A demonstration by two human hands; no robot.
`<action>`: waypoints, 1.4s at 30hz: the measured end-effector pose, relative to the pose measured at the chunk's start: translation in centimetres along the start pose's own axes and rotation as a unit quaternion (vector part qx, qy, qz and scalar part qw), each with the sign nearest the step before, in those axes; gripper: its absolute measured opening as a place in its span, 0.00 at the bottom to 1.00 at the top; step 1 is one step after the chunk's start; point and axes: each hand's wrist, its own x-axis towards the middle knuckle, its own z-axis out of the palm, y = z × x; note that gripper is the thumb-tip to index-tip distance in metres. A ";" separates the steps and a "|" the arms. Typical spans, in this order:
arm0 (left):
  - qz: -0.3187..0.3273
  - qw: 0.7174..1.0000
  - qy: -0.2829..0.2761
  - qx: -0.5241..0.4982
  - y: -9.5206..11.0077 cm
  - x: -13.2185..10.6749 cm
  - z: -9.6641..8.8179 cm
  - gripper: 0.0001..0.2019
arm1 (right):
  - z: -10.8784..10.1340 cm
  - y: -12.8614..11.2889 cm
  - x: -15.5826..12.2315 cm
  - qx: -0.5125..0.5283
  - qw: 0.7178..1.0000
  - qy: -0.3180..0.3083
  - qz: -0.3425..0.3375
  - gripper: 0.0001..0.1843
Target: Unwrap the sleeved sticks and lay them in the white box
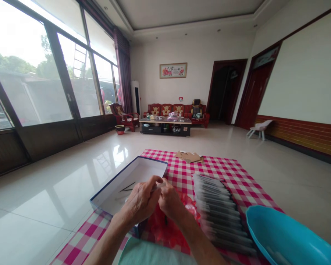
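Note:
My left hand (141,201) and my right hand (169,201) meet over the table, fingers pinched together on a small clear packet (159,185) held between them. They hover above the near edge of a shallow white box with a blue rim (118,176), where two thin dark sticks (127,187) lie. Under my right wrist is a red plastic bag (168,230). To the right runs a long row of packaged dark pens (219,213), overlapping on the red and white checked cloth (187,171).
A turquoise plastic bowl (284,239) sits at the near right. Brown cardboard scraps (189,156) lie at the cloth's far edge. Beyond are a shiny tiled floor, a coffee table (165,125), a red sofa (176,110) and a small white chair (259,129).

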 end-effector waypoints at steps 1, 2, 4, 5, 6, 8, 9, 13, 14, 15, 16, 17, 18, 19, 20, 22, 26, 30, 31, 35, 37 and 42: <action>-0.006 1.000 -0.001 0.000 0.0 -0.2 0.1 0.11 | -0.4 0.0 -0.3 0.012 1.000 0.011 0.006 0.17; -0.008 1.000 -0.002 -0.003 0.0 -0.3 0.3 0.10 | -0.9 0.0 -0.7 0.018 0.999 0.023 0.013 0.18; -0.005 1.000 -0.006 -0.014 0.0 -0.6 0.8 0.08 | -2.4 -0.2 -2.1 0.064 0.996 0.037 0.039 0.18; -0.001 1.000 -0.009 -0.019 0.0 -0.7 1.2 0.08 | -3.2 -0.3 -2.9 0.113 0.991 0.037 0.060 0.17; 0.006 1.000 -0.010 -0.022 0.2 -0.8 1.7 0.08 | -3.9 -0.5 -3.7 0.184 0.979 0.032 0.087 0.17; 0.022 0.999 -0.011 -0.021 0.6 -0.9 2.9 0.10 | -5.0 -1.0 -5.2 0.315 0.937 0.030 0.146 0.16; 0.031 0.999 -0.010 -0.019 0.9 -1.0 3.6 0.10 | -5.5 -1.1 -5.8 0.356 0.918 0.036 0.171 0.15; 0.069 0.998 -0.008 0.007 1.7 -1.1 5.5 0.12 | -6.9 -0.7 -7.4 0.346 0.905 0.090 0.232 0.13; 0.075 0.997 -0.005 0.017 1.7 -1.1 5.7 0.12 | -7.4 -0.4 -7.7 0.337 0.903 0.104 0.247 0.13; 0.077 0.997 -0.001 0.025 1.6 -1.0 5.7 0.11 | -7.8 0.0 -8.0 0.331 0.898 0.121 0.263 0.14; 0.074 0.997 0.003 0.031 1.5 -1.0 5.6 0.11 | -8.2 0.4 -8.3 0.329 0.891 0.139 0.279 0.14; 0.070 0.997 0.005 0.033 1.3 -1.0 5.5 0.11 | -8.6 0.8 -8.6 0.333 0.882 0.154 0.295 0.15; 0.066 0.997 0.004 0.034 1.2 -0.9 5.4 0.10 | -8.9 1.2 -8.8 0.340 0.873 0.166 0.308 0.15; 0.063 0.997 -0.001 0.033 1.0 -0.9 5.3 0.10 | -9.1 1.5 -9.0 0.350 0.863 0.175 0.318 0.15; 0.060 0.998 -0.006 0.030 0.9 -0.8 5.3 0.10 | -9.2 1.8 -9.1 0.362 0.854 0.187 0.324 0.15; 0.055 0.998 -0.013 0.014 0.8 -0.7 5.6 0.11 | -9.0 1.9 -9.1 0.399 0.833 0.206 0.323 0.15; 0.024 0.998 0.007 -0.057 1.4 -0.5 6.9 0.10 | -8.5 1.2 -8.6 0.496 0.779 0.224 0.312 0.19; 0.004 0.994 0.034 -0.104 2.4 -0.1 8.0 0.07 | -8.3 0.5 -8.3 0.515 0.755 0.238 0.328 0.27; 0.002 0.993 0.040 -0.108 2.7 0.0 8.2 0.06 | -8.2 0.4 -8.3 0.511 0.758 0.236 0.329 0.30; 0.005 0.993 0.059 -0.102 3.6 0.3 9.4 0.06 | -7.8 0.1 -8.1 0.504 0.771 0.224 0.317 0.40; 0.017 0.993 0.053 -0.103 3.9 0.3 9.8 0.05 | -7.8 0.2 -8.1 0.503 0.770 0.237 0.311 0.43; 0.076 0.990 0.013 -0.118 3.7 0.7 8.7 0.09 | -8.9 0.7 -8.2 0.499 0.765 0.235 0.331 0.40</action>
